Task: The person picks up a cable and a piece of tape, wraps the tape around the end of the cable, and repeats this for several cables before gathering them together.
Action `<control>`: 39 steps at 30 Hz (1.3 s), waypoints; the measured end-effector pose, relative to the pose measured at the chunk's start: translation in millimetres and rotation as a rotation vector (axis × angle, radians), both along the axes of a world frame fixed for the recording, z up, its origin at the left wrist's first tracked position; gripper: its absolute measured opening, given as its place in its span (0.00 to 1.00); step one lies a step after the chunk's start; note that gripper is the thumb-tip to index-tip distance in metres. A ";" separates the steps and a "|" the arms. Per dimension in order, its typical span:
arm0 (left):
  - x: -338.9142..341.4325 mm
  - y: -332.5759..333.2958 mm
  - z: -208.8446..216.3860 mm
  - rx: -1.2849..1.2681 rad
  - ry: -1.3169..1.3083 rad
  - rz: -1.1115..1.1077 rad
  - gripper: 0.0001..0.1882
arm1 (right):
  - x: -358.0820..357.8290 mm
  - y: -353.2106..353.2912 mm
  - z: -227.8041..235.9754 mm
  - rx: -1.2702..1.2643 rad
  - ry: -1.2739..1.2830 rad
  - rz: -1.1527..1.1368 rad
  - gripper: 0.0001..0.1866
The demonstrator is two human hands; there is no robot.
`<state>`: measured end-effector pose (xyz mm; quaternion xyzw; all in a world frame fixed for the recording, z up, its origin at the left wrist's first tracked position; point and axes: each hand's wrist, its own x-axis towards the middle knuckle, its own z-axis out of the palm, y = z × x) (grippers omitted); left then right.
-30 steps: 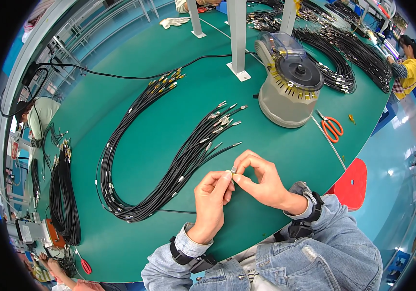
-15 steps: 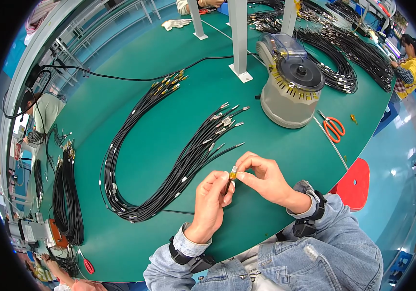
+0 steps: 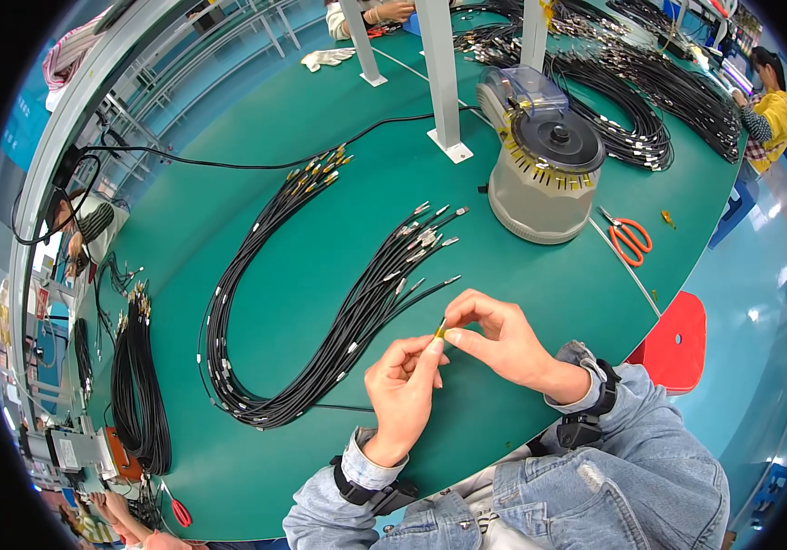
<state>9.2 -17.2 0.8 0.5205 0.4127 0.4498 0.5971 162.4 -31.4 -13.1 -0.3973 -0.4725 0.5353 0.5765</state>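
Note:
Over the near part of the table, my left hand pinches a black cable close to its end. Facing it, my right hand has thumb and forefinger closed at that same end, where a bit of yellow tape wraps round or sticks to it. Fingers hide most of the end. Left of my hands lies a big U-shaped bundle of black cables. The bundle's far-left tips carry yellow tape, while bare metal-looking connectors show on its right-hand tips.
A round tape dispenser stands beyond my hands, near a grey post. Orange-handled scissors lie at right, above a red stool. More cable bundles rest at left and far right. Other people work around the table.
My left thumb and fingers have shifted up to the cable's end, covering more of the yellow tape. The right hand stays nearly in place. The view has tilted slightly.

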 end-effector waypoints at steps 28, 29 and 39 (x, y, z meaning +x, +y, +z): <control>-0.8 -0.1 1.0 -0.106 -0.039 -0.119 0.10 | -0.4 -0.1 -3.0 -0.004 -0.047 0.028 0.05; -1.1 0.1 0.6 -0.105 -0.039 -0.118 0.10 | -0.6 0.1 -3.6 -0.002 -0.041 0.029 0.05; -9.2 8.0 0.5 -0.179 -0.060 -0.312 0.13 | 1.7 2.4 -0.5 0.060 -0.041 0.070 0.05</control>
